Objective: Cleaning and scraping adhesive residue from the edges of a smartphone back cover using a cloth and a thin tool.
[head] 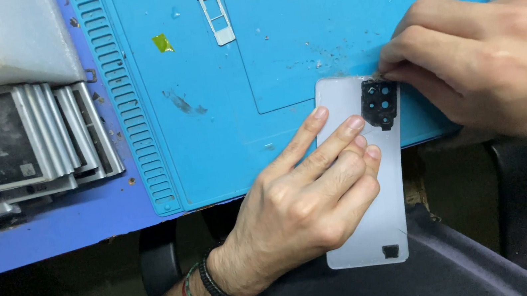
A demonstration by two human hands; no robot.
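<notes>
Head view: left hand (304, 203) is lying with flat, extended fingers on a pale phone back cover (370, 222) overhanging the blue work mat (221, 126); right hand (487, 63) is pinching the cover's black camera frame (379, 103) with closed fingertips. A SIM tray (216, 17), green tape scraps (162, 43) and stacked batteries (21, 141) are lying well apart, obstructing nothing.

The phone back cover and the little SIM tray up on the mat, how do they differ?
The phone back cover is large, pale lilac and solid apart from a black camera frame; the SIM tray is small, silver-white and mostly open windows. The cover overhangs the blue mat's front edge, pinned by the left hand while the right hand works its camera frame; the tray lies untouched, wholly on the mat. Both lie flat.
</notes>
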